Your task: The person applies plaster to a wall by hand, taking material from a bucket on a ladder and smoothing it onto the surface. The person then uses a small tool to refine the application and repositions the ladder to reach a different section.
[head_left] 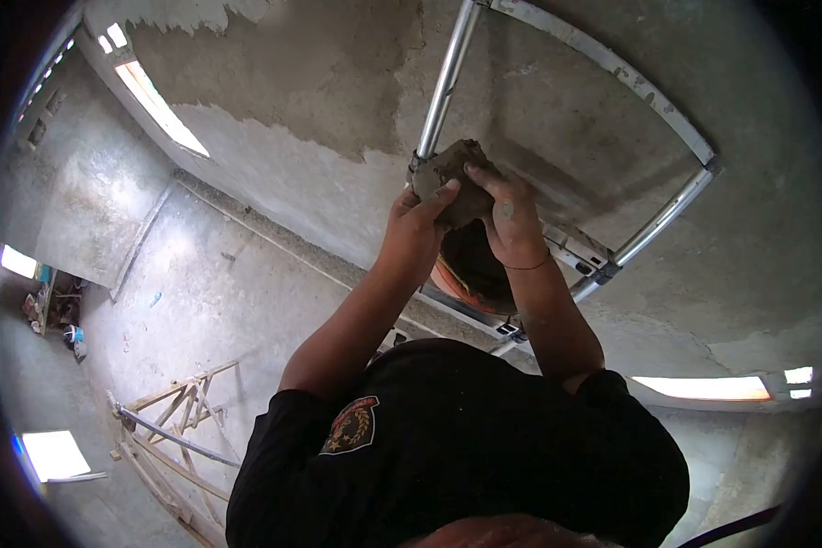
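A lump of wet grey mortar (464,192) is held between my two hands, above a round bucket. My left hand (422,205) grips its left side, with the thumb laid over the front. On the right side, my right hand (510,212) presses against the same lump, fingers bent over its top. Below the hands, the bucket (449,281) shows an orange-red rim and a dark inside, partly hidden by my forearms and the lump.
Metal scaffold tubes (448,78) rise in front, joined by a curved bar (603,57). Behind them stands a wall (338,110) with darker wet plaster patches. A wooden trestle (187,402) stands on the floor (201,301) at the lower left.
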A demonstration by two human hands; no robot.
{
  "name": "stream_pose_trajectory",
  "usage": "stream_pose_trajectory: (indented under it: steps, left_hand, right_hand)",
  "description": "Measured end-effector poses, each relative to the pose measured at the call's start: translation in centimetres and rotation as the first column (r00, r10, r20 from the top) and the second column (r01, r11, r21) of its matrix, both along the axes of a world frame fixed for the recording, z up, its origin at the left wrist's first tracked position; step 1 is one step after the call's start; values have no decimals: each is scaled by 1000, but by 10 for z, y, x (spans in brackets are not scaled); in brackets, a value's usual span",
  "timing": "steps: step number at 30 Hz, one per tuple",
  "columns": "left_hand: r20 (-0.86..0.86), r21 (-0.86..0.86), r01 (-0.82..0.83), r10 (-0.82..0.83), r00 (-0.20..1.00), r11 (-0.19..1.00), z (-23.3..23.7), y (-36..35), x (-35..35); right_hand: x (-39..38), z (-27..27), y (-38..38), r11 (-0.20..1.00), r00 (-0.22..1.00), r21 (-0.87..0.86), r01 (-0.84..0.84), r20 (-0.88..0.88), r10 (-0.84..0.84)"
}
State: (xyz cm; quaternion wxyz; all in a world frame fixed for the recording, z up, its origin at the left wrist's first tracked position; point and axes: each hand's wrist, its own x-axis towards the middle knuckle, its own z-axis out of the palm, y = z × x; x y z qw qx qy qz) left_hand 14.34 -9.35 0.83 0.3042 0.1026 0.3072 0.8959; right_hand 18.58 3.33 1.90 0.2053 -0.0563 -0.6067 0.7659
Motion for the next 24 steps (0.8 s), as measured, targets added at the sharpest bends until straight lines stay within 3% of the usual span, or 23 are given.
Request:
stream_pose_trajectory:
  steps: [2,3,5,6,7,9,10,11,12,14,16,18,20,22,24]
  left_hand:
    - [-59,-83,-17,13,998,996,-5,0,0]
    - [-120,-156,-40,21,992,987,-8,1,-2]
    - [-153,-191,-112,83,985,975,-15,-1,-8]
    - [-184,-218,-188,149,972,958,-15,0,-20]
    - [-220,-188,-206,163,962,960,-15,-1,-35]
    - [-228,-265,-526,477,849,809,-21,-5,-65]
    - [-294,-220,-649,585,756,728,-20,-4,-85]
    - [-410,-334,-715,589,696,614,3,-8,-94]
    - [-518,-429,-769,568,639,473,25,-11,-101]
    - [-662,-163,-893,624,414,419,49,-2,-132]
    - [-666,29,-949,715,215,312,88,14,-160]
    - [-716,82,-973,691,94,217,141,23,-178]
    - [-676,403,-911,699,-234,85,187,39,-211]
    - [-702,550,-835,527,-478,-25,229,56,-204]
    - [-944,288,-957,179,-278,28,239,85,-227]
  right_hand:
    - [4,11,1,979,991,-201,-45,114,68]
    - [6,11,3,979,992,-200,-46,105,68]
    - [13,10,9,995,996,-99,14,84,-5]
    - [14,2,20,986,989,116,122,72,-131]
    - [17,-8,33,919,966,317,235,27,-257]
    - [33,-12,50,638,851,602,480,-145,-504]
    - [38,-17,65,445,807,716,538,-285,-517]
    - [43,-23,80,228,758,780,582,-419,-501]
    - [49,-29,92,226,756,776,589,-430,-493]
    - [57,-39,112,185,696,795,578,-361,-620]
    - [61,-47,127,172,697,796,581,-377,-610]
    - [63,-55,134,163,698,799,579,-383,-605]
    - [63,-61,140,204,700,803,560,-327,-635]
    - [64,-53,135,215,704,784,582,-353,-616]
    - [62,-53,134,237,713,766,598,-373,-594]
